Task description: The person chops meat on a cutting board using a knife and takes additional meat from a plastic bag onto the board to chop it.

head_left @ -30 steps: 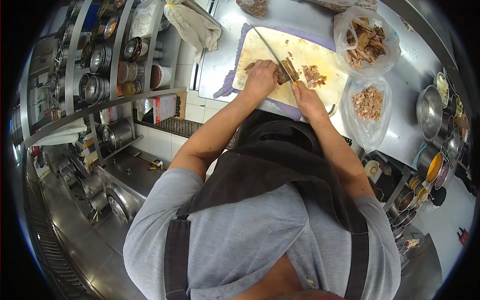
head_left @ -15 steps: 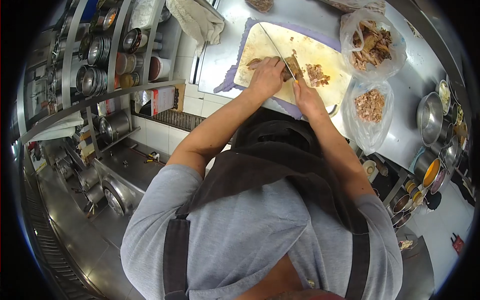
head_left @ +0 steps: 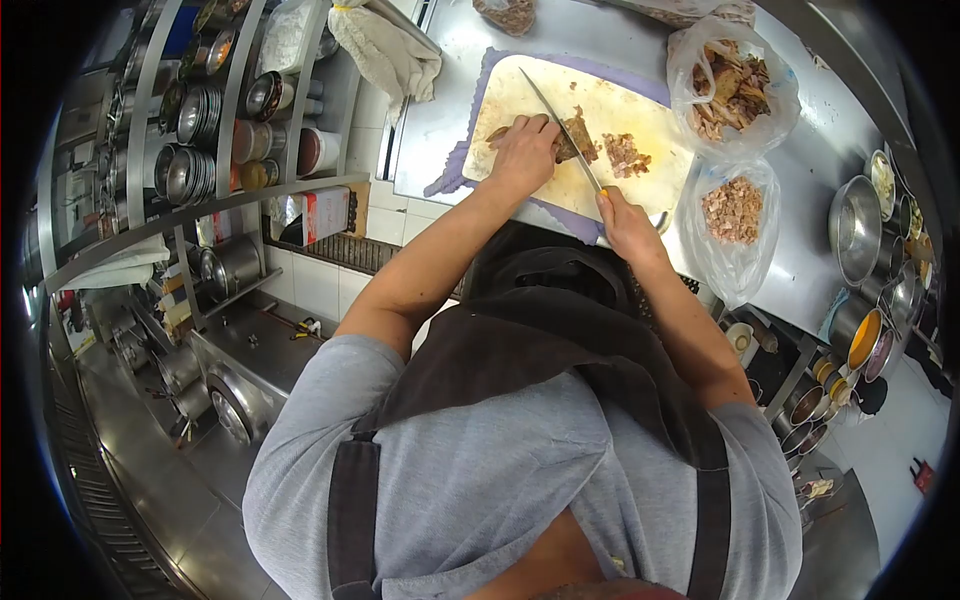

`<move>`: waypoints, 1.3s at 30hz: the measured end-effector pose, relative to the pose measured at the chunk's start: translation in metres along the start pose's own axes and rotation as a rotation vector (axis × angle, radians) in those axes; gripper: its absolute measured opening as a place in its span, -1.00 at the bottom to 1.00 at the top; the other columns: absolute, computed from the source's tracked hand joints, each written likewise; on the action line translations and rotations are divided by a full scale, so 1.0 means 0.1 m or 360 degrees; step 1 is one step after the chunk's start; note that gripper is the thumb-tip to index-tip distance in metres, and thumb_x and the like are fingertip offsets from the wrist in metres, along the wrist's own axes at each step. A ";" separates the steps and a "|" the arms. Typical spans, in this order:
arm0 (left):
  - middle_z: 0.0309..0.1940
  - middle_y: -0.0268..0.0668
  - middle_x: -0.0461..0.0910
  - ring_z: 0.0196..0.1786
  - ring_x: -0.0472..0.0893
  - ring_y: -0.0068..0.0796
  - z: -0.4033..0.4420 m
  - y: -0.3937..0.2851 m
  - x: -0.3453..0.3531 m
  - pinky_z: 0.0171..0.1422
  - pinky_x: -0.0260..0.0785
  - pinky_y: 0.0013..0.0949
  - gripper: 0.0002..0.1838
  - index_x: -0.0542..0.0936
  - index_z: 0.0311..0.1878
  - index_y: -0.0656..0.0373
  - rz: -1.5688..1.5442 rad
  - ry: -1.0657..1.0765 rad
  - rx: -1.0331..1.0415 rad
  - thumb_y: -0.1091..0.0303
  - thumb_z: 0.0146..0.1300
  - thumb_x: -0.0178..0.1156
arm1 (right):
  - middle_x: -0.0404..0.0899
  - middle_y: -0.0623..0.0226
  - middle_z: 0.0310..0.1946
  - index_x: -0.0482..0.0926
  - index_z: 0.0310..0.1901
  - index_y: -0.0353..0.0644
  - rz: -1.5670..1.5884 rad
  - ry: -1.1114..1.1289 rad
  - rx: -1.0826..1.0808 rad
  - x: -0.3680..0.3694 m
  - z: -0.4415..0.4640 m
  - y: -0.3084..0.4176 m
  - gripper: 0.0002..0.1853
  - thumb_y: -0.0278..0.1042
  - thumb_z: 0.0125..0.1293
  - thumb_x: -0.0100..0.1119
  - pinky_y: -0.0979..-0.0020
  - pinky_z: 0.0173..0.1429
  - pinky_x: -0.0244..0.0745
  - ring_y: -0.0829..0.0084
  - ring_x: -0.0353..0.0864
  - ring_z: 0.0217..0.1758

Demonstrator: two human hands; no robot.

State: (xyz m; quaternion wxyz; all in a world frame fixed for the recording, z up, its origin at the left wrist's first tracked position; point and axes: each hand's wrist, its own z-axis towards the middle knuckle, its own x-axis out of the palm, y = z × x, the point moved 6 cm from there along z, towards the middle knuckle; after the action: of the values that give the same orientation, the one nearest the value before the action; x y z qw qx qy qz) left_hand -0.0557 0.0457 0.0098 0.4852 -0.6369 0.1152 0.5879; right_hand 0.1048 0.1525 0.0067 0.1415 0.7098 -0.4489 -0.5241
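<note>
My right hand [head_left: 628,222] is closed around the handle of a long kitchen knife [head_left: 538,92]. The knife's blade slants across a brown piece of cooked meat [head_left: 582,138] on the cutting board [head_left: 640,105]. With fingers bent, my left hand [head_left: 525,158] presses that meat down, left of the blade and close to it. Part of the meat is hidden under the fingers. Right of the blade lies a small heap of chopped meat [head_left: 627,156]. A purple cloth [head_left: 455,172] is spread beneath the board.
Two clear plastic bags stand right of the board: one with large meat pieces [head_left: 735,90], one with diced meat [head_left: 733,212]. A metal bowl [head_left: 857,230] is farther right. A pale towel [head_left: 385,50] hangs at the left, near shelves of stacked bowls [head_left: 190,175].
My right hand has drawn the knife back toward my body. My left hand stays on the meat. The whole view has shifted slightly.
</note>
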 end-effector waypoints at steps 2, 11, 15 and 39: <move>-0.12 -0.17 0.58 0.02 0.52 -0.08 -0.03 0.01 0.01 0.14 0.42 -0.11 -0.80 0.58 -0.17 0.17 0.0008 -0.0003 0.0021 0.46 0.10 0.27 | 0.62 -0.25 -0.37 0.43 0.04 -0.24 -0.0026 -0.0027 -0.0002 0.05 0.13 0.08 -0.61 -0.05 0.56 -0.20 -0.16 -0.09 0.44 -0.26 0.61 -0.22; -0.10 -0.17 0.58 0.02 0.52 -0.03 -0.02 0.02 -0.06 0.15 0.42 -0.10 -0.78 0.60 -0.14 0.17 -0.0102 0.0012 -0.0007 0.50 0.10 0.26 | 0.61 -0.27 -0.31 0.44 0.02 -0.20 0.0007 -0.0175 -0.0151 0.02 0.60 0.11 -0.62 -0.03 0.55 -0.19 -0.14 -0.05 0.43 -0.26 0.59 -0.15; -0.11 -0.13 0.59 0.01 0.53 0.00 -0.07 0.10 -0.18 0.16 0.41 -0.08 -0.79 0.60 -0.15 0.18 -0.0213 -0.0050 -0.0038 0.50 0.11 0.24 | 0.61 -0.27 -0.28 0.46 -0.01 -0.22 0.0172 -0.0158 -0.0012 -0.05 0.19 -0.07 -0.61 -0.02 0.56 -0.18 -0.14 -0.05 0.42 -0.27 0.58 -0.14; -0.19 -0.12 0.64 -0.01 0.55 -0.08 -0.02 0.05 -0.01 0.11 0.43 -0.12 -0.91 0.60 -0.27 0.25 -0.0075 -0.0125 -0.0020 0.50 0.15 0.21 | 0.60 -0.29 -0.36 0.48 0.05 -0.24 -0.0054 0.0149 -0.0052 -0.25 0.06 0.05 -0.59 -0.03 0.55 -0.17 -0.13 -0.07 0.43 -0.29 0.58 -0.18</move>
State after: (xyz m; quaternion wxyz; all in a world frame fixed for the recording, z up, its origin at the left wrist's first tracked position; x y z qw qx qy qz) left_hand -0.0585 0.0414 0.0083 0.4990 -0.6190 0.0773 0.6015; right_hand 0.0958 0.1716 0.0227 0.1650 0.7387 -0.4210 -0.4998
